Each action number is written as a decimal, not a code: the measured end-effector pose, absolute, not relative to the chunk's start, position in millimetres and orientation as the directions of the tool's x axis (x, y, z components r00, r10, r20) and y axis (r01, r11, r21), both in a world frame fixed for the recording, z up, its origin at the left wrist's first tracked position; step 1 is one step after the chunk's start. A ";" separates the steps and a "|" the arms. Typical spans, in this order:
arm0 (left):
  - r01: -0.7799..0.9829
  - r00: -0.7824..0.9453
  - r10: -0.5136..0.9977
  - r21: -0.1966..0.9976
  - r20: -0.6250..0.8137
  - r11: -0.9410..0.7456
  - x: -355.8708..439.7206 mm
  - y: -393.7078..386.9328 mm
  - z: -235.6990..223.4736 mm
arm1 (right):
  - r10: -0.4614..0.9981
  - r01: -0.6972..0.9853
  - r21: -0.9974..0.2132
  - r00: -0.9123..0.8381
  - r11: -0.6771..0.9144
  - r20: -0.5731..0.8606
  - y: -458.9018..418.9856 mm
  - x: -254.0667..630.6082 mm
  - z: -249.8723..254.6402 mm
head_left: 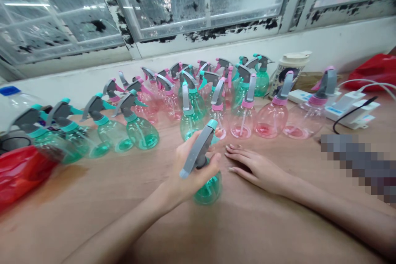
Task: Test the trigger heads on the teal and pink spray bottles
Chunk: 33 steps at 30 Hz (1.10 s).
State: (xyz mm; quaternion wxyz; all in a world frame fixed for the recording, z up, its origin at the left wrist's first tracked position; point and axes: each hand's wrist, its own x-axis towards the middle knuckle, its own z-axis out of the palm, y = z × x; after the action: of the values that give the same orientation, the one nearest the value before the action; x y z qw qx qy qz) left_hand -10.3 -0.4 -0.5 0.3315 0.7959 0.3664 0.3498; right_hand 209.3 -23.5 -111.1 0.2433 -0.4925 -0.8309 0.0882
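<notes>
My left hand [185, 169] is wrapped round the neck of a green spray bottle [208, 189] with a grey and teal trigger head. The bottle stands roughly upright near the middle of the table, and part of its neck is hidden by my fingers. To its right, my right hand [256, 167] rests on the tabletop with fingers stretched out, holding nothing. Just beyond the hands, a pink spray bottle [241, 126] and another green spray bottle [187, 123] stand among several more of both colours.
A row of green spray bottles [142, 134] runs along the left. Red plastic bags lie at the left [21, 173] and far right. A lidded cup [287, 74] and a white power strip [352, 109] with cables sit back right, below the windows [201, 4].
</notes>
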 end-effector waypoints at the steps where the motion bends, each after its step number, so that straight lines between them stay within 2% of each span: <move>1: 0.344 0.481 0.817 0.789 0.319 -0.510 -10.1 0.5 -1.2 | 0.861 0.777 -0.383 -0.399 0.500 0.314 -23.3 209.3 -110.7; 5: 0.320 0.452 0.825 0.801 0.341 -0.506 -9.1 2.1 -0.4 | 0.857 0.772 -0.383 -0.405 0.507 0.318 -22.4 209.2 -109.9; 13: 0.486 0.386 0.874 0.740 0.296 -0.465 -11.3 -1.3 -6.9 | 0.851 0.756 -0.403 -0.399 0.516 0.341 -21.0 208.6 -111.1; 22: 0.525 0.375 0.895 0.740 0.242 -0.420 -18.1 -6.1 -7.2 | 0.841 0.751 -0.394 -0.404 0.529 0.359 -17.6 208.0 -113.8; 29: 0.483 0.436 0.849 0.719 0.297 -0.500 -32.5 -16.0 -16.3 | 0.831 0.750 -0.374 -0.427 0.545 0.356 -14.4 206.4 -106.9; 33: 0.521 0.440 0.839 0.670 0.319 -0.528 -40.3 -21.8 -23.9 | 0.852 0.783 -0.361 -0.392 0.507 0.349 -11.6 198.9 -92.8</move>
State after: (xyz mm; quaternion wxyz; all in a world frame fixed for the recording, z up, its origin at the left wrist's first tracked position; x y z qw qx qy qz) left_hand -40.3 -21.8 -23.9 0.2460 0.8122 0.4188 0.3233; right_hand 198.9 -11.6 -92.8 0.2504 -0.4914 -0.8313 0.0690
